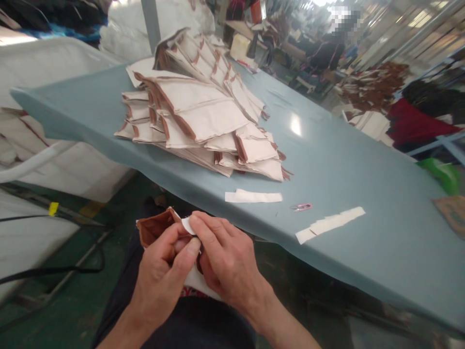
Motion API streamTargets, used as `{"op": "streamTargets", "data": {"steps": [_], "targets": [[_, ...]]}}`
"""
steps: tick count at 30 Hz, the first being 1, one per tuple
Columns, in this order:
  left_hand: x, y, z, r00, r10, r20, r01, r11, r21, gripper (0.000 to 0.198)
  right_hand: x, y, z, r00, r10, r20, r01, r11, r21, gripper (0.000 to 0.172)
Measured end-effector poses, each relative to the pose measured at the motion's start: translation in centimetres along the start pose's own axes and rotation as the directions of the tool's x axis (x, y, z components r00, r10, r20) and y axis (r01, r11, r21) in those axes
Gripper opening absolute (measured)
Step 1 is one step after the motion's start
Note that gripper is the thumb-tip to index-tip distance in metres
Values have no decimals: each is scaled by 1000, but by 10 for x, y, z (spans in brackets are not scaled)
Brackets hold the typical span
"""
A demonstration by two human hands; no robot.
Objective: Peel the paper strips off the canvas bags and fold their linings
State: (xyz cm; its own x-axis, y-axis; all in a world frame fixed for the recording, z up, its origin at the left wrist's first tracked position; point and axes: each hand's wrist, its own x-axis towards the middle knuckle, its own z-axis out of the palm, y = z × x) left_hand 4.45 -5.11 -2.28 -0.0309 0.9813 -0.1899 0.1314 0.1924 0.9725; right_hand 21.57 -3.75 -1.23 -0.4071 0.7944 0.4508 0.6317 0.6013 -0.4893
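Note:
Over my lap, in front of the table edge, I hold a white fabric bag piece with a brown lining (154, 230). My left hand (165, 269) is closed on its edge, thumb and fingers pinching. My right hand (227, 257) pinches a small white strip (188, 226) against that same edge, close to the left fingertips. Part of the bag piece hangs hidden beneath both hands. On the table nearby lie a stack of white strips (253, 196), a pair of pink-handled thread snips (301, 207) and a second spread of white strips (330, 224).
A large pile of white fabric pieces with brown edging (207, 109) covers the far left of the blue-green table (363, 179). White bins (65, 160) stand at the left. A green object (441, 174) sits by the right edge. A person (323, 53) is in the background.

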Motion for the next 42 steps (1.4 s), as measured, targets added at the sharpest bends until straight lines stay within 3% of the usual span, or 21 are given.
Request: {"op": "streamTargets", "data": {"steps": [3,9,12,15,17,19,23,32,34,38,42], "targets": [[5,0,-3,997,-58,57,62,996,-62,39,-3,1,3,999,-22,27,22,1000,11,55],[12,3,-3,1000,16,-19,-18,996,-83,31,-5,-6,4,1000,8,-18,-8,1000,27,53],[12,8,-2,1000,26,0,-26,996,-85,28,-6,-11,-2,997,44,-59,-37,992,123,47],[11,10,-5,996,31,86,-26,998,-65,29,-4,-10,-12,983,173,-55,-149,942,302,42],[9,8,-11,983,49,180,-40,998,-53,32,1,-3,-17,971,235,37,-227,872,433,39],[8,7,-17,963,65,261,-55,998,-44,34,9,8,-19,969,202,144,-248,809,533,39],[7,12,-27,948,58,312,-73,997,38,35,25,23,-17,950,162,269,-301,710,637,43],[9,13,-32,947,81,310,-124,985,122,39,32,19,-21,774,280,568,-625,481,615,54],[9,9,-32,960,101,263,-134,985,110,38,30,19,-20,770,293,566,-633,454,627,57],[8,4,-29,994,110,12,-111,988,105,48,18,12,-13,771,384,508,-622,279,732,66],[8,-8,-29,997,62,-47,-58,995,80,65,-8,2,11,735,435,519,-625,140,768,69]]}}
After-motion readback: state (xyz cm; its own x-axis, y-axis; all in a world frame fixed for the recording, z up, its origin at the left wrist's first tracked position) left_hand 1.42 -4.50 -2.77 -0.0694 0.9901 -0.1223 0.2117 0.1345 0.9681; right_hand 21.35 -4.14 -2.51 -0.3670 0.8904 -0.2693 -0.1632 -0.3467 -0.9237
